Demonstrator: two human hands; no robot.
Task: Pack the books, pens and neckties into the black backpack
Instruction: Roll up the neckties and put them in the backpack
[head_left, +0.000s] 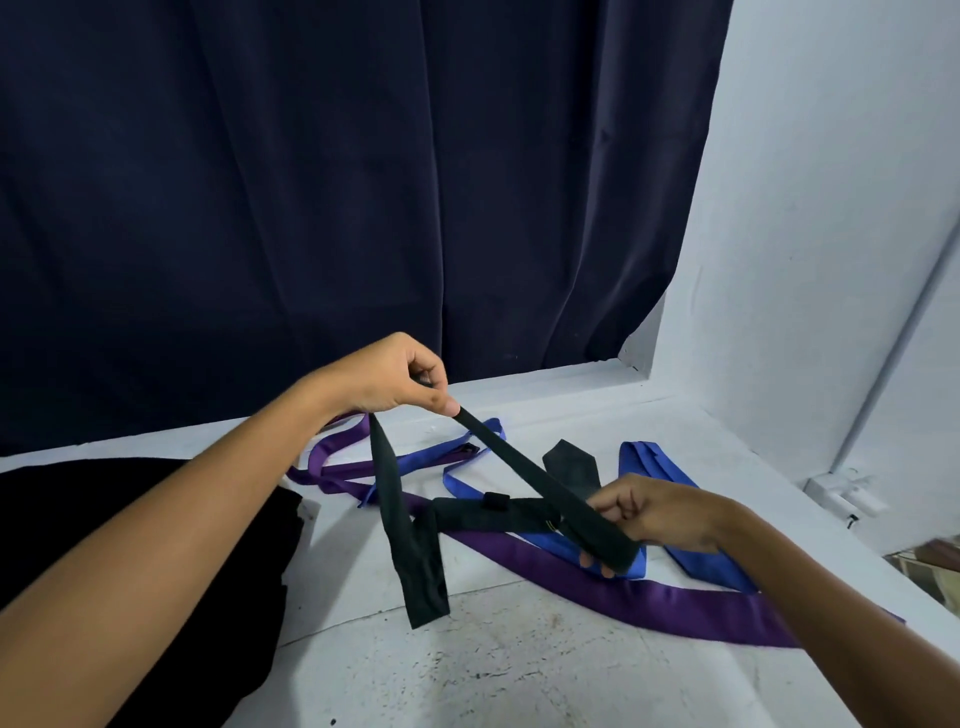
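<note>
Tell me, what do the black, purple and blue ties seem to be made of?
Black tie: matte woven cloth, no shine, perhaps cotton or wool. Purple tie and blue tie: glossy satin-like fabric, silk or polyester, with bright highlights along their folds.

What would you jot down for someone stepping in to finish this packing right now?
Left hand: raised, pinching the black tie near a fold.
Right hand: gripping the same tie lower down, a stretch held taut between the two hands.
Purple tie and blue tie: loose on the white table, partly overlapping.
Black shape at far left: probably the backpack; cannot confirm.
Books, pens: not in view.
Done: no tie is packed yet.
Left: fold and pack all three ties.
</note>
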